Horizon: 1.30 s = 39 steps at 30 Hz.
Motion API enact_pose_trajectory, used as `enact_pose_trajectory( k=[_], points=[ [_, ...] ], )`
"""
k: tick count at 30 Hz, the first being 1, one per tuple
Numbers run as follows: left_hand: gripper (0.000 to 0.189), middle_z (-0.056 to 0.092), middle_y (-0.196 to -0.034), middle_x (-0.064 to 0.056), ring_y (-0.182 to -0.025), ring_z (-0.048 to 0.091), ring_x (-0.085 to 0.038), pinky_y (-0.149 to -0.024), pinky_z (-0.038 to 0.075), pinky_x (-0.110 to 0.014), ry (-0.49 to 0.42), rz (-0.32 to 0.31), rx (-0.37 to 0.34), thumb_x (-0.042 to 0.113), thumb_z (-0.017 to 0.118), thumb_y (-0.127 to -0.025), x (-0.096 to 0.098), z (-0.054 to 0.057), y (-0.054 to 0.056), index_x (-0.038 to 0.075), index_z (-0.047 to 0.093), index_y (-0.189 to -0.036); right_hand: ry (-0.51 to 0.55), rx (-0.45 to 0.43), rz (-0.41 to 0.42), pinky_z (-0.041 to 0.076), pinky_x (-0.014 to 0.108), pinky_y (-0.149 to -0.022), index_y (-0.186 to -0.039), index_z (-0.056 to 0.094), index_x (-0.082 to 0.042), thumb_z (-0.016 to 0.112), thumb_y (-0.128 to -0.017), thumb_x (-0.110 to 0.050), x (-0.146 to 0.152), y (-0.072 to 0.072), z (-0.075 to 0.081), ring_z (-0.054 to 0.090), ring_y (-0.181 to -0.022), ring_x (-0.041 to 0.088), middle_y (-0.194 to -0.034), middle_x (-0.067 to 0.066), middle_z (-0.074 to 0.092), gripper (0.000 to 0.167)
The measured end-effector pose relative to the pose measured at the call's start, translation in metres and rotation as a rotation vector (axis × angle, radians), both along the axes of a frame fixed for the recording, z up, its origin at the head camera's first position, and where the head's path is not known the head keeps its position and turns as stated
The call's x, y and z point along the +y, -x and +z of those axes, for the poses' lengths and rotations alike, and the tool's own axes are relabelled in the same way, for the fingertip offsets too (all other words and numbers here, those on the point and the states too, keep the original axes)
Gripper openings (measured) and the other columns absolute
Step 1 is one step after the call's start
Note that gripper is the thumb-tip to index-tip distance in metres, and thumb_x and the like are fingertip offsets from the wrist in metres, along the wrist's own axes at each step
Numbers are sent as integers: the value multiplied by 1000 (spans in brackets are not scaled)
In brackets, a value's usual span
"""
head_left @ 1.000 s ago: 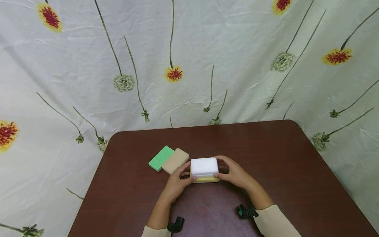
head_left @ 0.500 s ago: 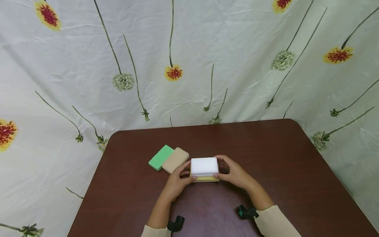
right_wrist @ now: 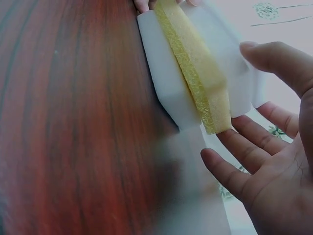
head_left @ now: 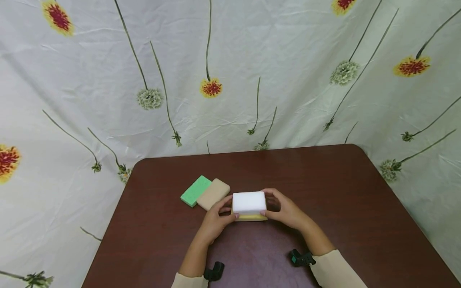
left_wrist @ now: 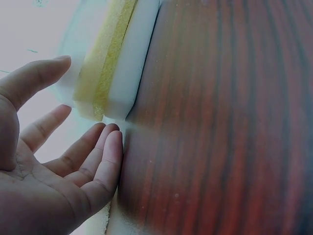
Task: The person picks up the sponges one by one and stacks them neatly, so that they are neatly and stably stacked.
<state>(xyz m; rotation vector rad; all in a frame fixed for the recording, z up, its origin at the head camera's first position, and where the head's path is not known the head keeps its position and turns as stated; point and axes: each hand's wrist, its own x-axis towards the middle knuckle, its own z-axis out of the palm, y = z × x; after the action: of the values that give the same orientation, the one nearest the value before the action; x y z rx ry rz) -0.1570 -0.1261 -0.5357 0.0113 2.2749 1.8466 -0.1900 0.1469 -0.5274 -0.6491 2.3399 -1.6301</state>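
A white block-like sponge (head_left: 249, 203) tops a small stack at the middle of the table. Beneath it lies a yellow sponge (head_left: 251, 218), and under that another white block (right_wrist: 164, 73) rests on the tabletop, as both wrist views show. My left hand (head_left: 213, 224) holds the top white sponge by its left end, thumb at the front corner and fingers toward the back. At the opposite end my right hand (head_left: 287, 211) grips it the same way. In the right wrist view the lower fingers (right_wrist: 230, 171) spread beside the stack's end.
Left of the stack, a beige sponge (head_left: 213, 195) overlaps a green sponge (head_left: 196, 191), close to my left fingers. The dark brown table (head_left: 324, 180) ends at a flower-printed white cloth (head_left: 295, 80) behind. Black wrist cameras (head_left: 214, 272) sit on both wrists.
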Motion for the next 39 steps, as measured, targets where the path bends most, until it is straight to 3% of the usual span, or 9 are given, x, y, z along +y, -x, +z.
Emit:
enact_pose_trajectory(
  k=[5,12,23,32,39],
  points=[
    [69,54,-144,-11,-128,54,-33,-89,55,-37,-1,1,-5,22,81,-86,0,0,0,22,51,-149,-42,-3,-4,45,56,-109,-142,48,-13,81,-87,-20,0,0,-2,55,-132,41,-142,15,55,64],
    [70,53,-145,-11,-127,54,-33,-88,56,-36,-9,-10,-6,19,80,-87,0,1,0,22,50,-150,-105,-2,-12,45,56,-108,-152,40,-8,81,-87,-26,0,-4,-4,53,-134,40,-149,16,49,79],
    [74,47,-148,-15,-127,54,-33,-90,55,-37,31,-7,-13,11,79,-85,0,0,0,20,48,-151,-53,-34,2,50,47,-106,-149,41,-7,80,-88,-19,-4,-3,-7,54,-134,41,-149,18,47,73],
    [73,52,-143,-16,-126,57,-33,-87,55,-32,36,34,-24,11,81,-84,2,1,-1,18,50,-150,-68,-5,-7,45,51,-110,-152,40,-9,80,-89,-20,-5,3,-9,50,-138,40,-152,16,45,75],
    [79,55,-140,-15,-127,56,-33,-93,54,-38,50,48,-5,12,83,-83,-1,9,-3,14,46,-152,-69,26,-49,42,55,-112,-154,39,-12,81,-88,-27,-5,2,-7,51,-137,38,-154,13,44,80]
  ],
)
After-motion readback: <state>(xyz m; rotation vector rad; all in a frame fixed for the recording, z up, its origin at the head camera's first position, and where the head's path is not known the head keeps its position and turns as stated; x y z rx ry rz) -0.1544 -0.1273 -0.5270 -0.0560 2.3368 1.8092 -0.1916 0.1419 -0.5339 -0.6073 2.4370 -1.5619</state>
